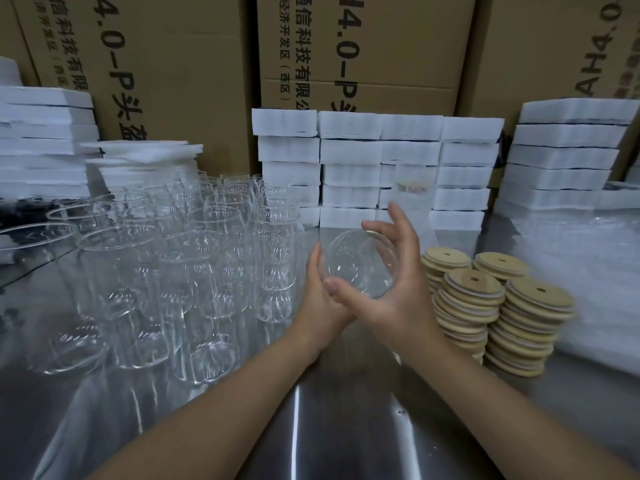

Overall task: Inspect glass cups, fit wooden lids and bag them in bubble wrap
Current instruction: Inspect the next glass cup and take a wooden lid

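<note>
One glass cup (360, 261) is held above the steel table (346, 427) at frame centre, tilted so that a round end faces the camera. Whether that end is mouth or base cannot be told.

The right hand (398, 292) cups it from 3 o'clock. Its thumb is curled across the lower rim and its upper fingers are spread loosely.

The left hand (320, 292) lies against the 9 o'clock side with the thumb along the rim. Its fingers are hidden behind the glass, so its grip cannot be told.

- **9 o'clock of the cup:** crowded empty glasses (207, 254); reflections make the count uncertain.
- **4 o'clock:** stacks of wooden lids (474, 289), each with a hole.
- **3 o'clock:** bubble wrap (588, 271), blurred and cut off by the frame edge.
- **12 o'clock:** white foam packs (349, 161) stacked before cardboard cartons (173, 64), whose print is cropped.
</note>
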